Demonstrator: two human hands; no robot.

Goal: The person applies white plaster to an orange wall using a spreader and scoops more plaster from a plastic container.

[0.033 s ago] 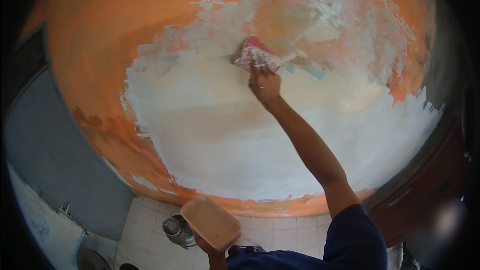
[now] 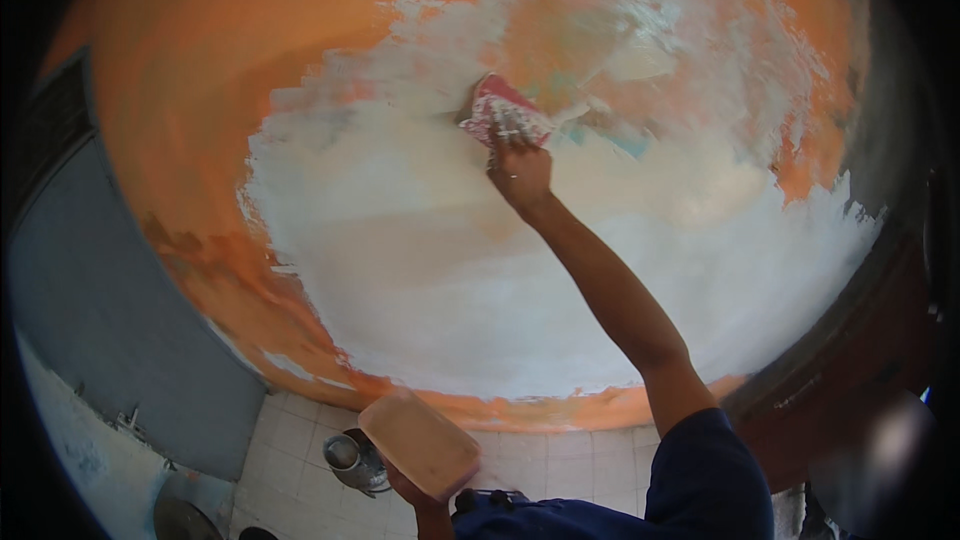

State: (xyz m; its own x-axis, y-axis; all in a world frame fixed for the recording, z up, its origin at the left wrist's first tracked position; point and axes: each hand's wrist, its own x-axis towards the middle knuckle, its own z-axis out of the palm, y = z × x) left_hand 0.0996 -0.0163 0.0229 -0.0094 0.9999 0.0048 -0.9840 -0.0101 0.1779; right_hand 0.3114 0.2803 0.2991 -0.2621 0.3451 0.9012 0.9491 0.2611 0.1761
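Note:
My right hand (image 2: 520, 175) grips a pink putty spreader (image 2: 508, 112) smeared with white filler and presses it flat against the wall. Around it the orange wall (image 2: 220, 30) carries a broad patch of whitish filler (image 2: 520, 290), with thinner, streaky cover above. A small ridge of filler (image 2: 580, 108) lies just right of the spreader. Low down, my left hand (image 2: 408, 488) holds a rectangular, brownish plastic tub (image 2: 420, 443) by its side. Most of that hand's fingers are hidden under the tub.
A metal pot-like vessel (image 2: 356, 462) stands on the white tiled floor (image 2: 290, 440) beside the tub. A grey door (image 2: 130, 310) is at the left. On the right the wall meets a dark red surface (image 2: 850, 360). A round dark object (image 2: 185, 520) sits at the lower left.
My right hand and the spreader have slid slightly left along the wall. The tub in my left hand has barely shifted.

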